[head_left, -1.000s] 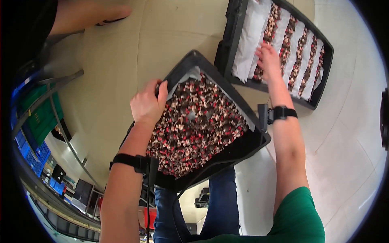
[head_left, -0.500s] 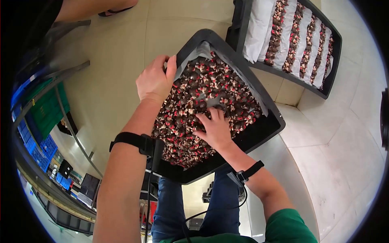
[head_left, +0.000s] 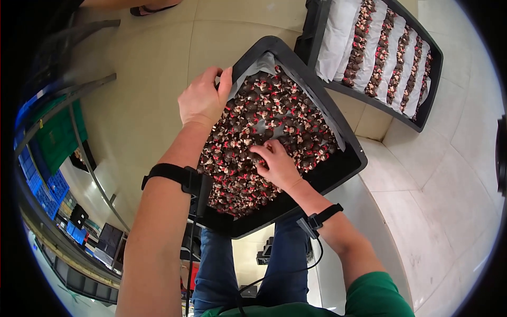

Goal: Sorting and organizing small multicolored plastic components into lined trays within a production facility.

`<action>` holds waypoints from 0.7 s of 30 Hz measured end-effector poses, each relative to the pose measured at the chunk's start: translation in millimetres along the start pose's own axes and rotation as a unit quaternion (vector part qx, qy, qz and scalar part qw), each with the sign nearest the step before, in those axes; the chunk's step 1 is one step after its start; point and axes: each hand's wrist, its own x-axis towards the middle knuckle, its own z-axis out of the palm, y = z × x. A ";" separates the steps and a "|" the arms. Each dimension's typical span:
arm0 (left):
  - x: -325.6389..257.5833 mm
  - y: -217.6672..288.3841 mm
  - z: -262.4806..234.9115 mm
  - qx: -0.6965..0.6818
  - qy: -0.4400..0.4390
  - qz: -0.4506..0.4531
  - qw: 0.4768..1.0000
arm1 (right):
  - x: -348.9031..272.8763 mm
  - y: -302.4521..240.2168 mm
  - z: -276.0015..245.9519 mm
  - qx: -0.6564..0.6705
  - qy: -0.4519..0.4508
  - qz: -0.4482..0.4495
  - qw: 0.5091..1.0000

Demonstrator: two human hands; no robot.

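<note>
A black tray (head_left: 311, 79), lined with white paper (head_left: 257, 67), is tilted in front of me above my legs. Dark brown chocolate-like clusters (head_left: 261, 108), dotted with pale and red bits, cover most of its inside. My left hand (head_left: 203, 99) is closed on the tray's left rim, its thumb lying on the edge. Over the middle of the tray, my right hand (head_left: 277, 165) pinches a dark cluster (head_left: 257, 150) between thumb and fingers. That cluster is partly hidden by the fingers. Beside it, patches of bare paper show between the pieces.
At the upper right stands a second black tray (head_left: 430, 100) holding several rows of similar clusters between white paper sheets. A metal frame (head_left: 92, 164) runs along the left, near green and blue crates (head_left: 55, 190). A person's sandalled foot (head_left: 156, 8) shows at the top.
The fingers of my right hand have drawn together from a spread pose and closed on a cluster. My left hand keeps its hold on the rim.
</note>
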 end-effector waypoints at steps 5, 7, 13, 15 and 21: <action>-0.9 4.0 2.0 0.001 0.004 0.010 1.000 | -0.6 26.6 -13.6 0.490 -0.132 0.262 0.821; -2.1 0.9 2.9 -0.006 0.015 0.020 1.000 | 0.7 19.9 -30.9 0.653 -0.147 0.348 0.656; -0.7 0.9 -1.1 0.013 0.005 0.015 1.000 | -6.0 28.6 -38.5 0.755 -0.104 0.370 0.532; -0.6 1.6 -0.2 0.017 0.010 0.019 1.000 | -7.3 37.3 -38.0 0.775 -0.108 0.367 0.502; -1.5 2.5 0.8 -0.001 0.001 0.021 1.000 | -10.5 31.3 -42.0 0.816 -0.115 0.333 0.459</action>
